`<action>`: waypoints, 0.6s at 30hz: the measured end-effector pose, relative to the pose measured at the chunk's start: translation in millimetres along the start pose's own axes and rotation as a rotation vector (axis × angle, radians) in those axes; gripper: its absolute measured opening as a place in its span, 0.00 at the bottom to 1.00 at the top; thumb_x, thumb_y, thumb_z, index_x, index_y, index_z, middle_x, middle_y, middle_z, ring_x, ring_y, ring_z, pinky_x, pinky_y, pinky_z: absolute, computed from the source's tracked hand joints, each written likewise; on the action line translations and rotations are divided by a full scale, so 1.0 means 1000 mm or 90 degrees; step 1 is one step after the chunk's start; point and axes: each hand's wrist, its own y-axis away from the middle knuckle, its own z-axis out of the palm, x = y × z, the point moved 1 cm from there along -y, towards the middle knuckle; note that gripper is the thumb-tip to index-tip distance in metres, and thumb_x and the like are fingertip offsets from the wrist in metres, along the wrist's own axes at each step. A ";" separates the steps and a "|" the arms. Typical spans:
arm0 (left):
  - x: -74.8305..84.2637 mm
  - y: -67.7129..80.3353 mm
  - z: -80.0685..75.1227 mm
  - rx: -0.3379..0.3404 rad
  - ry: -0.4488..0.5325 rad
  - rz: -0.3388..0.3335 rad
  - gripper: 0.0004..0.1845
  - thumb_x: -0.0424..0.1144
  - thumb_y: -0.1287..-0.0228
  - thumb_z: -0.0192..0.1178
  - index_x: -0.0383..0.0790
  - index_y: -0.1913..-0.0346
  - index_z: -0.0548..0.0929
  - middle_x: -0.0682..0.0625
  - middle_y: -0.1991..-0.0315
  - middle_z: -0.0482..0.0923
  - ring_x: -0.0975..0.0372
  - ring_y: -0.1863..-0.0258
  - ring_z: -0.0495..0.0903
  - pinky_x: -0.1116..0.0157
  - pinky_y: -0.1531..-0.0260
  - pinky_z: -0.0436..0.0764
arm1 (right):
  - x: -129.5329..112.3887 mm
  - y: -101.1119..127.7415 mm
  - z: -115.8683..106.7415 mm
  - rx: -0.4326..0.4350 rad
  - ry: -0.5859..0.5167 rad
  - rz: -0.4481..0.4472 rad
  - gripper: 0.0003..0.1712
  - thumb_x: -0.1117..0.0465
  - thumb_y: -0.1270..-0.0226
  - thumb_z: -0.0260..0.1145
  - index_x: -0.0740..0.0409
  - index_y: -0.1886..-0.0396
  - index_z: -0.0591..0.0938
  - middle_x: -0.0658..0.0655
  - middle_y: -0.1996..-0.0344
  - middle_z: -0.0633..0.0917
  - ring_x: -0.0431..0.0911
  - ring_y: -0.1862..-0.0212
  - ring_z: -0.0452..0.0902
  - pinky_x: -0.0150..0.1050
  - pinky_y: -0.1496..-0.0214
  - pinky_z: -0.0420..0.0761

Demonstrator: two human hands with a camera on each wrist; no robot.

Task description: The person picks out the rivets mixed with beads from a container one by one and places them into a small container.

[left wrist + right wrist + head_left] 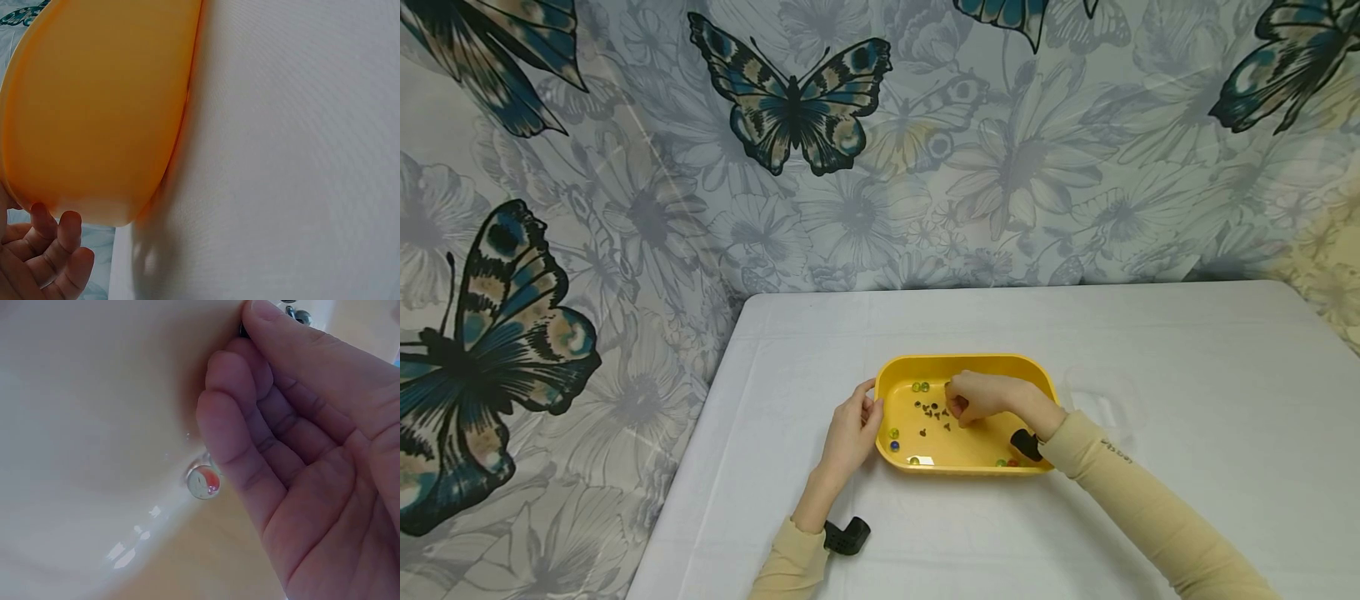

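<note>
A yellow tray [970, 360] sits on the white table. It holds a cluster of small dark pieces [931, 410] and several glass marbles, two greenish ones [920, 387] at the back and a blue one [894, 445] at the left. My left hand [868, 408] grips the tray's left rim, its fingers [47, 250] curled against the outer wall [94, 112]. My right hand [955, 404] is inside the tray with its fingers [250, 356] curled down onto a dark piece; the thumb is hidden. A clear marble with a red swirl [203, 481] lies beside that hand.
A faint clear container [1105, 400] lies on the table right of the tray. The table's left edge [700, 450] runs close to the butterfly-print curtain [790, 108]. White tabletop stretches behind and to the right of the tray.
</note>
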 end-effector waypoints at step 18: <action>-0.001 0.000 0.000 -0.003 -0.002 0.002 0.19 0.36 0.32 0.50 0.32 0.40 0.70 0.55 0.76 0.68 0.67 0.78 0.69 0.72 0.79 0.72 | 0.000 0.001 -0.001 0.000 0.004 0.014 0.10 0.69 0.46 0.67 0.60 0.82 0.76 0.49 0.84 0.70 0.38 0.79 0.64 0.29 0.72 0.63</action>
